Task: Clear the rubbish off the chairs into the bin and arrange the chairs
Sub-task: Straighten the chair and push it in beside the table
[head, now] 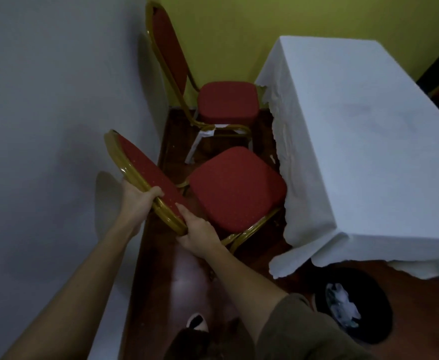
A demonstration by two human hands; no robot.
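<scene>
A red padded chair (235, 185) with a gold frame stands close in front of me, its seat bare. Both hands grip its backrest: my left hand (137, 198) holds the gold rim at the top, and my right hand (200, 233) holds the near lower end. A second red chair (226, 102) stands farther back against the green wall, seat bare too. A black bin (353, 305) sits on the floor at the lower right with crumpled white rubbish inside.
A table under a white cloth (356, 141) stands to the right, its hem close to both chair seats. A white wall (57, 126) runs along the left. Torn white wrapping hangs on the far chair's legs (205, 136). Dark wooden floor lies between.
</scene>
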